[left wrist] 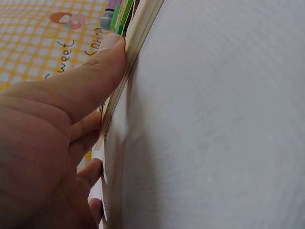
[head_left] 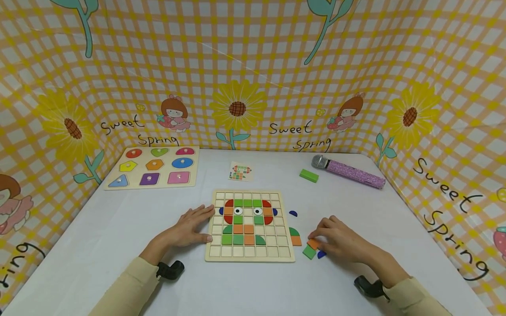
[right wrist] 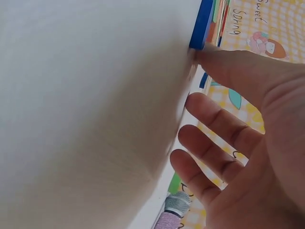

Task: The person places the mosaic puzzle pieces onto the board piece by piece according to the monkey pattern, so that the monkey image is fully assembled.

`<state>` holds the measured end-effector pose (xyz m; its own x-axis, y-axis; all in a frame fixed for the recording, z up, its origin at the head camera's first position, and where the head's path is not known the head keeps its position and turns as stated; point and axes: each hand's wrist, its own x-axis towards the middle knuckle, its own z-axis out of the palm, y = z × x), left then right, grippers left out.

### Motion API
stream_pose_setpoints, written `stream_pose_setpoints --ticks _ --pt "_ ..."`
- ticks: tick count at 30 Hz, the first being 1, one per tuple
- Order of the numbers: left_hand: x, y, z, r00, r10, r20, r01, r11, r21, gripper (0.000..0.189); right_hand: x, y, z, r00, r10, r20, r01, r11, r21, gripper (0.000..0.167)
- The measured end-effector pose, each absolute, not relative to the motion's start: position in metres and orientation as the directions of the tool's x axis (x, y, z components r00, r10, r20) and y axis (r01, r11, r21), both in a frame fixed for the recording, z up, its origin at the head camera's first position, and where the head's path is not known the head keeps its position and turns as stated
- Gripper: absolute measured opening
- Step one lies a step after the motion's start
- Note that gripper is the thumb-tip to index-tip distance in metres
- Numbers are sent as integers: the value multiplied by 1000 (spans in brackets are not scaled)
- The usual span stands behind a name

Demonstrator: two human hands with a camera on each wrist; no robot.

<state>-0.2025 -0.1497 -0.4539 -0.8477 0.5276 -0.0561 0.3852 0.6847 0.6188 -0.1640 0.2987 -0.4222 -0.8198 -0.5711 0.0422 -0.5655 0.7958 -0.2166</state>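
In the head view a square wooden grid board (head_left: 231, 251) lies on the table with coloured tiles set in its cells. Two round eye tiles sit among red, green and orange pieces. The left hand (head_left: 189, 226) rests against the board's left edge with fingers extended; in the left wrist view its thumb (left wrist: 102, 67) touches the board's side. At the right, the right hand (head_left: 337, 237) reaches down to an orange square tile (head_left: 314, 244), fingers loosely bent. Beside it lie a green square tile (head_left: 309, 252) and a blue half-round tile (head_left: 322, 254), nearest the thumb in the right wrist view.
A green quarter-round tile (head_left: 293, 231), an orange tile (head_left: 296, 241) and a blue half-round (head_left: 293, 213) lie by the board's right edge. Behind are a pattern card (head_left: 247, 177), a green block (head_left: 309, 176), a glittery microphone (head_left: 352, 173) and a shape-puzzle board (head_left: 134, 183).
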Motion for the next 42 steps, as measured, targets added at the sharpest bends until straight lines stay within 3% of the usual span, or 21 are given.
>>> stream_pose_setpoints --ticks 12,23,33,42 --pt "-203 -148 -455 -854 517 -65 368 687 627 79 -159 263 -406 -796 -591 132 -605 767 -216 21" --pt "-202 -148 -454 -853 518 -63 370 686 627 79 -162 190 -412 -676 -687 267 -729 675 -109 24" --pt "-201 -148 -452 -852 520 -54 378 683 625 79 -159 137 -417 -680 -700 218 -730 674 -116 21" --pt "-202 -148 -453 -851 522 -62 376 687 622 78 -158 104 -421 -633 -734 248 -760 650 -15 20"
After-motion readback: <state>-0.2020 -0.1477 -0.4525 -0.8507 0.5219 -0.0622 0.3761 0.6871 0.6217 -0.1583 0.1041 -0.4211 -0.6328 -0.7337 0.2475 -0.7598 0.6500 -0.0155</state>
